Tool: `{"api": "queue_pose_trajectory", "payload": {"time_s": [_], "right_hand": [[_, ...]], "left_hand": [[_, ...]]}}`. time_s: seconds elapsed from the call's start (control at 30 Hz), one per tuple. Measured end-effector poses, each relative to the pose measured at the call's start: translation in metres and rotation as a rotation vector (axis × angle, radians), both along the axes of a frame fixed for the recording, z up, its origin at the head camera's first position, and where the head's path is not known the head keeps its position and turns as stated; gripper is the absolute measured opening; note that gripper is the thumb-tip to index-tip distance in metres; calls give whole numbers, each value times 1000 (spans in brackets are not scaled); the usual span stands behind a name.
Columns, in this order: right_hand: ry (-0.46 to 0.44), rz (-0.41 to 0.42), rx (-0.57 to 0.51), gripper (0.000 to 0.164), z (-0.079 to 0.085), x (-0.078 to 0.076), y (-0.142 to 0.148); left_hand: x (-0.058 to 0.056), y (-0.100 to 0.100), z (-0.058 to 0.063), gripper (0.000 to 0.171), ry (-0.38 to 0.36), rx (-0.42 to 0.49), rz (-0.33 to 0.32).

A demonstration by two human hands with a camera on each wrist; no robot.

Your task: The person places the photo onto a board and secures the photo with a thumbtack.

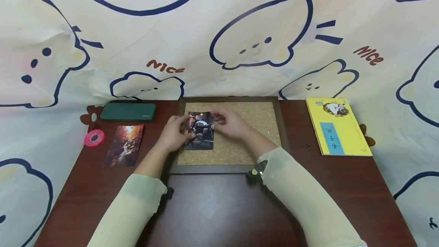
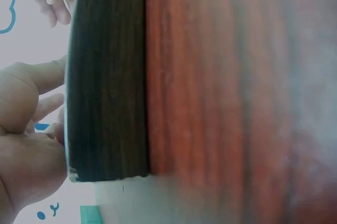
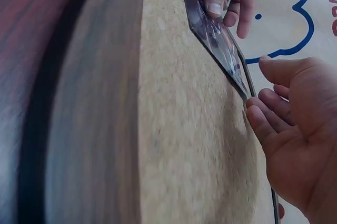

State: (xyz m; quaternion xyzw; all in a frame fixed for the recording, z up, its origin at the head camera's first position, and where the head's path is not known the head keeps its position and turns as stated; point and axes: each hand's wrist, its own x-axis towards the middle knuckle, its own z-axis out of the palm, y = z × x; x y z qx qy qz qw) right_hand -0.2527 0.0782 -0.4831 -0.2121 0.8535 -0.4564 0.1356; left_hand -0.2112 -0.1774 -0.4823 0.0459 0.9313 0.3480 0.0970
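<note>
A dark photo print (image 1: 203, 130) showing a drum kit lies over the left part of a framed cork board (image 1: 245, 134). My left hand (image 1: 173, 132) holds its left side, the thumb on the printed face and the index finger near the upper corner. My right hand (image 1: 229, 123) is at the upper right edge of the print. In the right wrist view, that hand's fingertips (image 3: 254, 104) touch the print's corner, with the other fingers spread apart. The left wrist view shows mostly the board's dark frame (image 2: 108, 76), with the left hand (image 2: 26, 134) partly hidden beyond it.
Left of the board lies another photo print (image 1: 125, 146) with orange and dark tones. Beside it are a pink roll of tape (image 1: 94, 138) and a green case (image 1: 128, 111). A yellow book (image 1: 337, 129) lies at the right. Behind the brown table (image 1: 219, 209) hangs patterned cloth.
</note>
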Motion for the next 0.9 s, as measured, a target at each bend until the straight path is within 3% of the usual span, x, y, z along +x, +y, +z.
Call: {"api": "queue_pose_trajectory", "payload": {"time_s": [0.37,0.9], "right_hand": [[-9,-42,2,60,7,21,32],[99,-16,56,56,27,56,97]], "left_hand": [[16,-3,3,67,112,13,1],[43,-15,29,57,159,-12,-24]]}}
